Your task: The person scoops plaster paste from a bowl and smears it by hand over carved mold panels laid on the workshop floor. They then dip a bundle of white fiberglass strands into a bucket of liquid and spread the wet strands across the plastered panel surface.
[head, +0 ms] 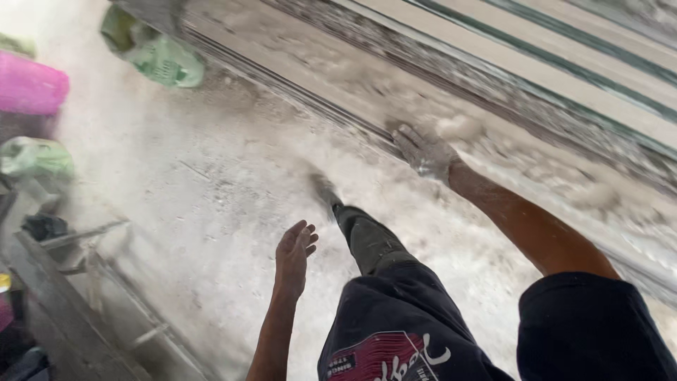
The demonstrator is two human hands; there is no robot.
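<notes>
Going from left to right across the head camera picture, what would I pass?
Pink container → green bag → left hand, open and holding nothing → dusty foot → right hand, coated in pale dust and pressed on the stack of striped slabs.

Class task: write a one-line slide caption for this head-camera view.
Dust-coated right hand presses on stacked striped slabs while the empty left hand hangs over the dusty floor.

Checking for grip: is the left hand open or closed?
Open. The left hand hangs over the dusty floor, fingers loosely spread, holding nothing.
</notes>
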